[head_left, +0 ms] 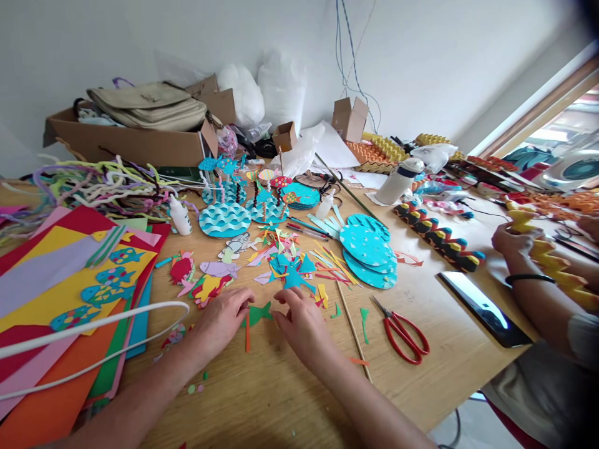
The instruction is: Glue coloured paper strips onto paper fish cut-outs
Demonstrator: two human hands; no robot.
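Observation:
A green paper fish [259, 315] lies on the wooden table between my two hands, its tail pointing right. Across its left end runs a thin orange paper strip [248, 335]. My left hand [224, 317] has its thumb and fingers pinched together at the top of that strip, by the fish's left end. Beside the tail, my right hand [299, 321] is bent with thumb and forefinger a little apart, nothing visible between them. Further right lie red-handled scissors [406, 337] and a thin wooden stick [353, 330]. Cut paper scraps [285, 249] are heaped beyond my hands.
Coloured paper sheets [51, 280] are stacked at left, crossed by a white cable [116, 318]. Blue discs [369, 252], a phone [484, 308] and a bottle [400, 181] stand or lie rightward. A co-worker's hand [512, 243] holds a yellow zigzag piece.

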